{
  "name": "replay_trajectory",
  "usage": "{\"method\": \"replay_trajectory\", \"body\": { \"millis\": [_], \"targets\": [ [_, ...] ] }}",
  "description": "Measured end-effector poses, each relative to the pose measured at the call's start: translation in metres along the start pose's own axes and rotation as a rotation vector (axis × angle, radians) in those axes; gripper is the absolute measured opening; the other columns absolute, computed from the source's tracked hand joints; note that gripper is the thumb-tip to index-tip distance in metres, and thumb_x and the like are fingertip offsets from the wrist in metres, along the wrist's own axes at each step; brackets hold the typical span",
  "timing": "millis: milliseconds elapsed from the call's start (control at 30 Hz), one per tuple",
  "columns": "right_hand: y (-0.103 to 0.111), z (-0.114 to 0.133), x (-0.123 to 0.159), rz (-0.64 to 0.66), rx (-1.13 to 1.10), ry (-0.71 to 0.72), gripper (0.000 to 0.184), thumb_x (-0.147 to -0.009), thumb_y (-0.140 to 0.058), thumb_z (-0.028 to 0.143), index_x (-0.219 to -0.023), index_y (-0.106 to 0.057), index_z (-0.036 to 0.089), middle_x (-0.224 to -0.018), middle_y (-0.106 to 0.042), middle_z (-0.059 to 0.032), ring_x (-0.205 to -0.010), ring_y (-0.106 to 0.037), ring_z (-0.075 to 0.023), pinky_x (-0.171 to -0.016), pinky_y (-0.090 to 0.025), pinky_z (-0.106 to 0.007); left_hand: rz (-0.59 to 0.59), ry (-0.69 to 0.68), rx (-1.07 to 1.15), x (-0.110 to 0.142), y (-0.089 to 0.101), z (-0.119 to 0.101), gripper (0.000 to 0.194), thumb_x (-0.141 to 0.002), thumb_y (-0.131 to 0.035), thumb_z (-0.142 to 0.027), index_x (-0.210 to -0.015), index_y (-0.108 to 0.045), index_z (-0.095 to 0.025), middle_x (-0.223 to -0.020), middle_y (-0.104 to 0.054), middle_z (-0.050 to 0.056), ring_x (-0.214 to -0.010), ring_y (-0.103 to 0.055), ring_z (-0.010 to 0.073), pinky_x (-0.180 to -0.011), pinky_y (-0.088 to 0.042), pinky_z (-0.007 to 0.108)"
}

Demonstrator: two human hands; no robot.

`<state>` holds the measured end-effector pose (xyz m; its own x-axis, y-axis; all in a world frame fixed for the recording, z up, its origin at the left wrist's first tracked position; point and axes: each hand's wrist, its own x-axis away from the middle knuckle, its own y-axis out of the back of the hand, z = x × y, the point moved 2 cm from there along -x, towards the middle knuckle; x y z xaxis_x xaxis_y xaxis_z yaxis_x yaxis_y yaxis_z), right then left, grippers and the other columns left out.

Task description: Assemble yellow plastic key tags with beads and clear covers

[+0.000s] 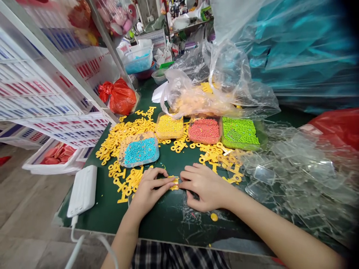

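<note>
Head cam here: our left hand [150, 186] and right hand [204, 186] are both pinching a little yellow piece [174, 183] at the fingertips, right over the green mat [168, 220], below the blue bead tray [156, 153].

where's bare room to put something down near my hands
Bare green mat lies before your left hand and right hand, around a yellow disc, and beside the white power bank. Yellow plastic pieces and bead trays crowd behind; clear plastic pieces crowd the right.
</note>
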<state>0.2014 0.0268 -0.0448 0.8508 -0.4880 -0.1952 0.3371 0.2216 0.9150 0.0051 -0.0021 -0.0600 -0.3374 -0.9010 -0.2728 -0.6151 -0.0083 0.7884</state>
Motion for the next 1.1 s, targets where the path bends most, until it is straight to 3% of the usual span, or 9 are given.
{"method": "replay_trajectory", "body": {
  "millis": [100,433,633,833,967,1100],
  "targets": [
    [0.002,-0.001,0.001,-0.002,0.002,-0.004,0.018,-0.076,-0.052,0.020,-0.080,-0.069,0.017,-0.074,-0.056,-0.0036,-0.075,-0.042,-0.0179,-0.067,-0.026,-0.034,-0.051,0.016,-0.016,0.001,0.001,0.000,0.028,-0.094,-0.052,-0.044,-0.102,-0.076,-0.031,-0.093,-0.065,0.005,-0.078,-0.052,0.0171,-0.069,-0.042,0.031],
    [0.001,-0.001,0.002,-0.014,0.025,-0.002,0.019,-0.078,-0.050,0.020,-0.079,-0.069,0.017,-0.073,-0.057,-0.0040,-0.076,-0.044,-0.0186,-0.070,-0.027,-0.035,0.066,-0.045,-0.095,0.000,-0.006,-0.004,0.022,-0.093,-0.055,-0.040,-0.102,-0.075,-0.036,-0.099,-0.066,0.003,-0.089,-0.054,0.0197,-0.078,-0.042,0.035],
    [0.000,-0.001,0.001,0.015,0.026,-0.018,0.019,-0.079,-0.051,0.020,-0.080,-0.069,0.016,-0.074,-0.059,-0.0048,-0.075,-0.045,-0.0183,-0.066,-0.025,-0.034,-0.064,0.011,-0.133,0.002,0.001,0.002,0.025,-0.095,-0.053,-0.041,-0.104,-0.075,-0.033,-0.096,-0.067,0.004,-0.077,-0.051,0.0175,-0.071,-0.043,0.033],
    [0.000,0.000,0.000,0.042,0.041,-0.032,0.019,-0.080,-0.051,0.022,-0.083,-0.069,0.015,-0.075,-0.061,-0.0047,-0.076,-0.047,-0.0182,-0.069,-0.026,-0.034,-0.031,0.070,-0.153,0.001,-0.001,0.004,0.023,-0.092,-0.056,-0.043,-0.098,-0.076,-0.035,-0.098,-0.067,0.004,-0.080,-0.052,0.0186,-0.074,-0.044,0.035],
    [0.003,0.001,0.000,0.041,0.078,-0.020,0.019,-0.081,-0.051,0.022,-0.081,-0.069,0.015,-0.074,-0.062,-0.0047,-0.075,-0.049,-0.0181,-0.068,-0.027,-0.035,-0.120,0.043,-0.107,0.001,0.002,-0.003,0.023,-0.092,-0.056,-0.043,-0.097,-0.077,-0.034,-0.094,-0.067,0.004,-0.079,-0.053,0.0184,-0.071,-0.045,0.034],
    [0.006,0.000,0.000,0.011,0.121,0.015,0.020,-0.082,-0.051,0.024,-0.080,-0.068,0.015,-0.073,-0.063,-0.0044,-0.074,-0.051,-0.0184,-0.066,-0.027,-0.035,-0.234,-0.028,-0.082,-0.003,0.010,-0.024,0.018,-0.091,-0.060,-0.037,-0.099,-0.076,-0.034,-0.090,-0.066,0.002,-0.082,-0.056,0.0182,-0.070,-0.046,0.032]
  ]
}}
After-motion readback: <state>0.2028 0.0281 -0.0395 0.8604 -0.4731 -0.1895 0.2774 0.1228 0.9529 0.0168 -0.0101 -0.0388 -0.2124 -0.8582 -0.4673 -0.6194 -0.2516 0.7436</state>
